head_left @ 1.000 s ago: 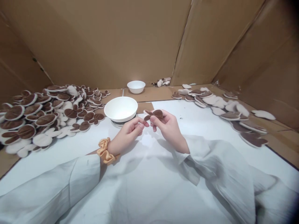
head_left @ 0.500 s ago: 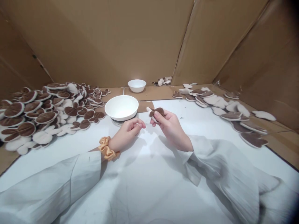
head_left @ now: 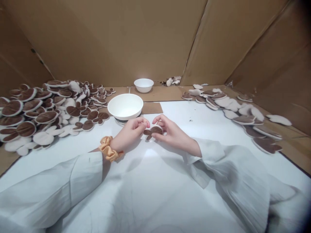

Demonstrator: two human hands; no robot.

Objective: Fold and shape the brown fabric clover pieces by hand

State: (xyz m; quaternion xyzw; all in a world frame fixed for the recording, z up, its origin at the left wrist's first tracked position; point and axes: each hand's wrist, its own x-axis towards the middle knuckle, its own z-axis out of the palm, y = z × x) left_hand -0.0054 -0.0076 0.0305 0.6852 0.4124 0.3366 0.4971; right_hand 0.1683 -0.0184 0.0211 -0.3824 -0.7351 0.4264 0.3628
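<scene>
- Progress can only be guessed at, tbh: one plush piece (head_left: 156,130) is being handled right now, so that one probably can't be counted as done yet.
- It's held over the middle of the white tabletop (head_left: 199,123), between both hands, brown face showing, two ears pointed toward the left.
- By the right hand (head_left: 176,134) it's clamped between the thumb and the tucked fingers, with the index finger lifted apart from it.
- On the left hand (head_left: 132,133), the one with the orange scrunchie (head_left: 108,149), thumb and fingertips are pressed together right beside the ears. Whether something thin is pinched there, or whether the ears are touched, can't be told.
- A huge pile (head_left: 45,117) of similar pieces, brown and cream sides mixed, is stacked on the left. A looser spread (head_left: 227,104) is laid out on the right. Which lot is finished can't be told, but plenty is left lying around either way.
- Containers: in the large white bowl (head_left: 125,112), just beyond the left hand, only a pale inner wall can be seen. It's propped on something dark, mostly hidden.
- The small white bowl (head_left: 143,86) is parked farther back near the cardboard wall (head_left: 109,38); its contents can't be made out.
</scene>
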